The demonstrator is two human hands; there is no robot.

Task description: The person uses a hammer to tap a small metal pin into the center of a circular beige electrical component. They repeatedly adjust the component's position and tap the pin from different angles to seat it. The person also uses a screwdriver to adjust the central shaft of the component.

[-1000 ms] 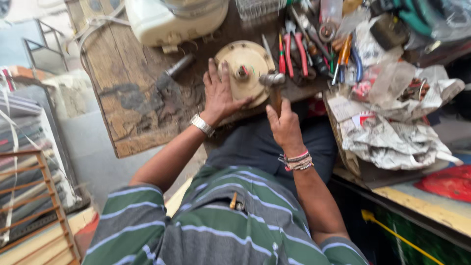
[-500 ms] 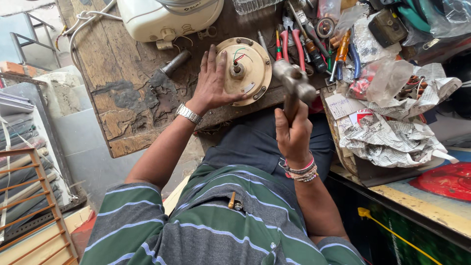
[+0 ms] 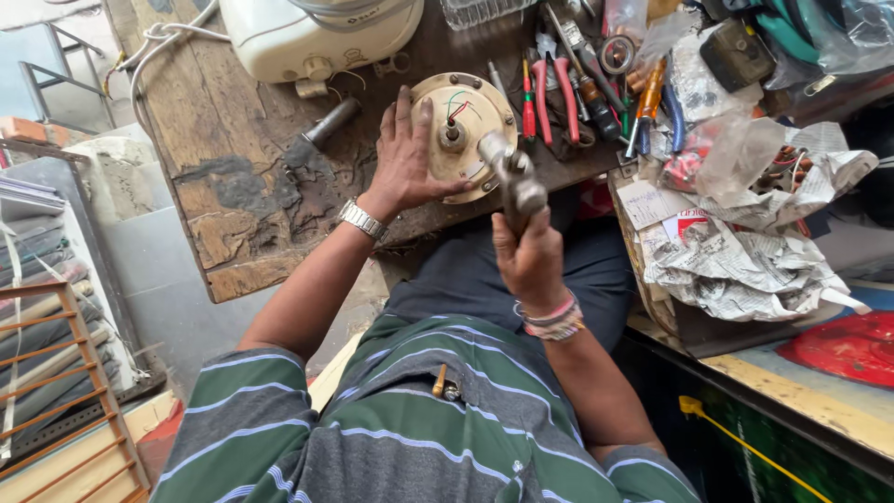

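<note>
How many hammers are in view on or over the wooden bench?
2: one hammer raised in the right hand beside the round motor housing; another lies left of the left hand. Clutter may hide more.

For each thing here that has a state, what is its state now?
left hand: flat on the round motor housing, pressing it to the wooden bench
right hand: closed on the hammer, raised over the housing
red-handled pliers: lying unused on the bench
newspaper: crumpled

The hammer (image 3: 510,177) handle is hidden inside the right hand (image 3: 531,261); the white appliance (image 3: 321,33) is cut off by the top edge; the tool pile (image 3: 596,84) is too cluttered to be told apart.
</note>
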